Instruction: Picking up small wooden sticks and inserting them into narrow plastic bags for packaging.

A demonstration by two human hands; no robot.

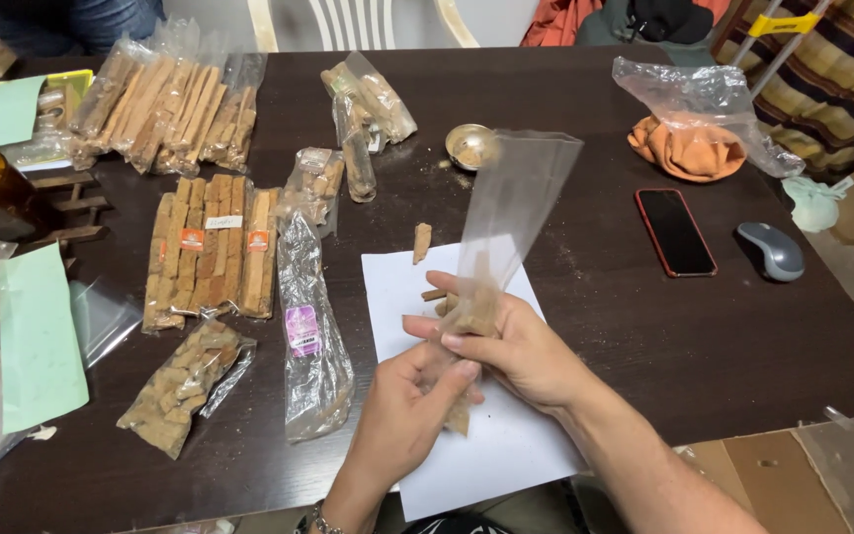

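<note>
The clear plastic sleeve [511, 213] stands tall and loose above the white paper sheet [447, 396]; it could likely buckle or slip, spilling wood pieces [467, 316] onto the sheet. The right hand [521, 351] pinches the sleeve's filled bottom, fingers pressed together. The left hand [407, 410], just below, pinches a wood stick [459, 417].

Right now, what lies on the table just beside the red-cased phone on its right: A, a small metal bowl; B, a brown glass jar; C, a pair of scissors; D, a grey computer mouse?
D: the grey computer mouse sits just right of the phone on the dark table, while the metal bowl is farther left.
</note>
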